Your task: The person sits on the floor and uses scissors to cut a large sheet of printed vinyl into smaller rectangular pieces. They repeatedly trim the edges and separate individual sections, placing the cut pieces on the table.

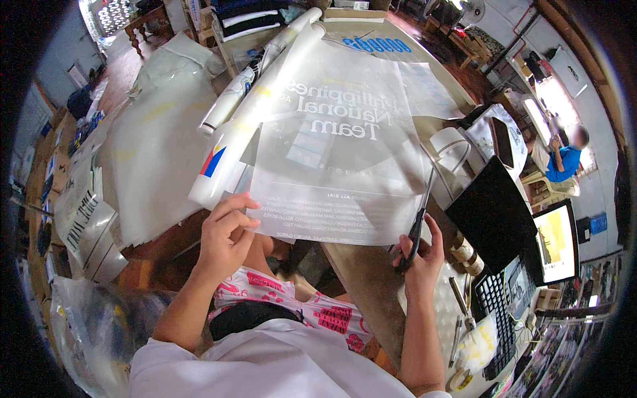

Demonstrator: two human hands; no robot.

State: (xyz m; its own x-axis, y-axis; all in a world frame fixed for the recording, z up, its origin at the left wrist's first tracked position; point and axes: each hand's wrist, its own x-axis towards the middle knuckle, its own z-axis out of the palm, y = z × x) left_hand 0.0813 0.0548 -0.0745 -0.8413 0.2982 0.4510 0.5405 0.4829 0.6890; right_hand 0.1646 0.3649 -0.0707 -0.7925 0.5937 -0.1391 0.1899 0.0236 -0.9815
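Observation:
A translucent printed sheet stretches from the table toward me, its far part among white rolls. My left hand pinches its lower left corner. Beside this, a thick white roll with a blue, red and yellow print lies slanting away. My right hand grips black-handled scissors at the sheet's lower right corner, with the blades pointing up along the right edge. A second patterned roll lies farther left of the first.
Translucent sheets spread on the left. At right stand a dark screen, a lit monitor, a keyboard and small tools. A person in blue sits farther back. Folded fabric is at the back.

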